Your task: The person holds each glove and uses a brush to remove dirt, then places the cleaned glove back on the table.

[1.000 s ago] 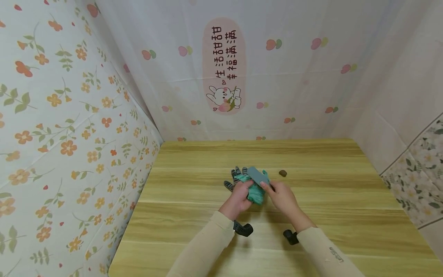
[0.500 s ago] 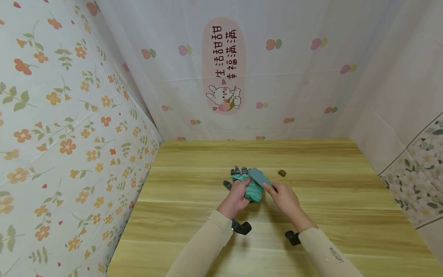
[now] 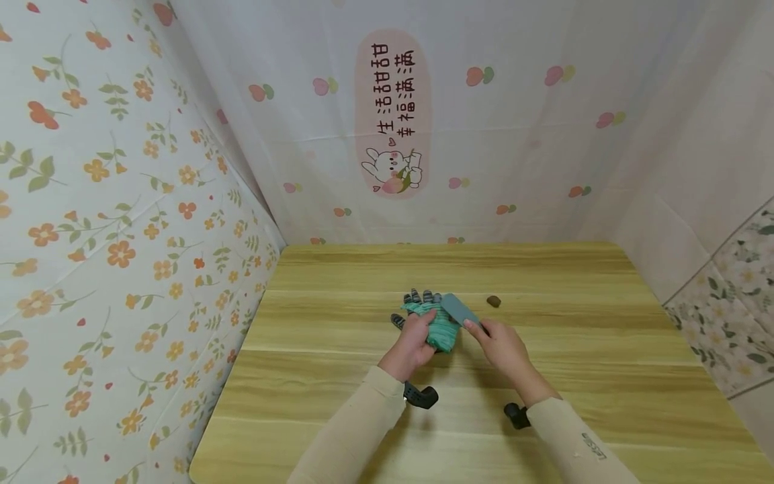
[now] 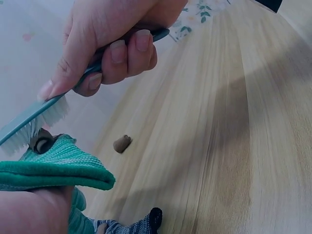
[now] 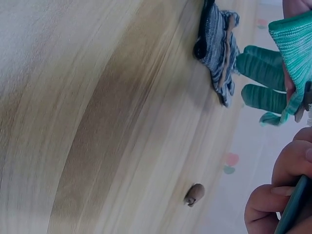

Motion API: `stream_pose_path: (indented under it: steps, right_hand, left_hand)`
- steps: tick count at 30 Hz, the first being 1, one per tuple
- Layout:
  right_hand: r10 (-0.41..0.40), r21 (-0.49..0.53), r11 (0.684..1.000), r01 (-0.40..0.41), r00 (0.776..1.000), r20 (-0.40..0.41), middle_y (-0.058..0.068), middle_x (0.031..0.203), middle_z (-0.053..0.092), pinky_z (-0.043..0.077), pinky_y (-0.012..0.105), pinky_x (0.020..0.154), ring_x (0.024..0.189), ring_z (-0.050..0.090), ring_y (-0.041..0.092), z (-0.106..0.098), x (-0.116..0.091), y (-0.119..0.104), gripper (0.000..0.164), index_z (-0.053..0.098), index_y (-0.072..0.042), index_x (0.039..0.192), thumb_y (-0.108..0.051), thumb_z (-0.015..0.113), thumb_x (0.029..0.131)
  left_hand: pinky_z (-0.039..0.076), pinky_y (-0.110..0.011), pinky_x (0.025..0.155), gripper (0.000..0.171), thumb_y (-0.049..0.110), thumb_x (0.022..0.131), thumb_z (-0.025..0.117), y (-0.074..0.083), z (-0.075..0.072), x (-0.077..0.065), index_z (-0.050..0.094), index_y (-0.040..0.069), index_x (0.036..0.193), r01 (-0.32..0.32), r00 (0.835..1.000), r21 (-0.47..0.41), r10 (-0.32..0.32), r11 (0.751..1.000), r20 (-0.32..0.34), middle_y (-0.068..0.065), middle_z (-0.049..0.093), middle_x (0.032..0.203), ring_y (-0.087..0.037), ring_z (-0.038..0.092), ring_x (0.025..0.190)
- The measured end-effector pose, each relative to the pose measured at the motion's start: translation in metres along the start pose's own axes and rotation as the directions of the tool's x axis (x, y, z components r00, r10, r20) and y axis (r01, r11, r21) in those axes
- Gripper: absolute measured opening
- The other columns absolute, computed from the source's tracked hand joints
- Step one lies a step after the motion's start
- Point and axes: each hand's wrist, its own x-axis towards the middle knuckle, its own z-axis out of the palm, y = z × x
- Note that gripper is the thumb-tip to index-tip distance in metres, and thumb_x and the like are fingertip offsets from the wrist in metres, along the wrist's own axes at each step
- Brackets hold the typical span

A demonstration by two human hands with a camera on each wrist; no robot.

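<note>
The left hand (image 3: 416, 338) grips the green glove (image 3: 445, 331) above the table (image 3: 272, 390), thumb on top. The right hand (image 3: 504, 346) curls round the brush (image 3: 459, 310), thumb along its back; from the head, the brush's broad end sits at the green glove's one o'clock edge. In the left wrist view, its bristles (image 4: 56, 113) touch a dark lump (image 4: 41, 141) at that glove. Below lies a striped glove (image 5: 218, 44), fingers showing toward eleven o'clock. A brown lump (image 3: 494, 301) lies apart, at two o'clock from the green glove.
</note>
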Motion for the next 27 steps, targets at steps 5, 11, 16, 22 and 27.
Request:
stream_pose_path:
  steps: [5, 11, 16, 22, 27]
  right_hand:
    - [-0.002, 0.002, 1.0, 0.002, 1.0, 0.007, 0.002, 0.064, 0.036, 0.03, 0.029, 0.054, 0.056, 0.034, 0.016, -0.0015, -0.0005, 0.0001, 0.052, 0.048, -0.01, 0.076, -0.053, 0.044, 0.106]
    - [0.007, 0.009, 1.0, -0.007, 1.0, 0.018, 0.002, 0.065, 0.036, 0.03, 0.029, 0.054, 0.057, 0.033, 0.016, -0.002, -0.0001, 0.0029, 0.053, 0.049, -0.009, 0.079, -0.054, 0.042, 0.106]
    - [0.011, 0.013, 1.0, -0.011, 1.0, 0.021, 0.002, 0.065, 0.036, 0.03, 0.03, 0.054, 0.057, 0.033, 0.016, -0.0021, -0.0003, 0.0061, 0.052, 0.05, -0.008, 0.081, -0.054, 0.042, 0.106]
    - [0.023, 0.013, 1.0, -0.024, 1.0, 0.015, 0.002, 0.065, 0.037, 0.031, 0.03, 0.054, 0.056, 0.035, 0.016, -0.003, 0.0003, 0.0086, 0.056, 0.054, -0.005, 0.086, -0.056, 0.04, 0.106]
    - [0.027, 0.004, 1.0, -0.027, 1.0, 0.005, 0.002, 0.066, 0.038, 0.031, 0.029, 0.054, 0.057, 0.035, 0.016, -0.0037, -0.0006, 0.0083, 0.058, 0.055, -0.004, 0.088, -0.056, 0.039, 0.106]
  left_hand:
    - [0.048, -0.022, 0.071, 0.04, 0.018, 0.111, 0.04, 0.0013, -0.0017, 0.0002, 0.02, 0.009, 0.144, 0.005, 1.0, -0.024, -0.006, 1.0, -0.021, -0.002, 0.046, 0.102, -0.009, 0.05, 0.085]
    - [0.049, -0.023, 0.074, 0.044, 0.019, 0.111, 0.037, 0.0032, -0.0043, 0.0013, 0.017, 0.007, 0.148, 0.01, 1.0, -0.013, -0.011, 1.0, -0.015, -0.004, 0.048, 0.108, -0.01, 0.052, 0.091]
    - [0.046, -0.022, 0.067, 0.031, 0.018, 0.112, 0.035, 0.0034, -0.0049, 0.0033, 0.023, 0.009, 0.138, 0.02, 1.0, -0.018, -0.02, 1.0, -0.008, -0.004, 0.046, 0.101, -0.01, 0.048, 0.081]
    - [0.047, -0.022, 0.066, 0.017, 0.018, 0.112, 0.035, 0.0034, -0.0042, 0.0042, 0.033, 0.007, 0.125, 0.018, 1.0, -0.015, -0.018, 1.0, -0.002, -0.003, 0.048, 0.098, -0.01, 0.05, 0.079]
    - [0.048, -0.023, 0.067, 0.02, 0.019, 0.112, 0.036, 0.0031, -0.0041, 0.0059, 0.034, 0.007, 0.128, 0.026, 1.0, -0.017, -0.026, 1.0, -0.007, -0.003, 0.05, 0.099, -0.01, 0.052, 0.081]
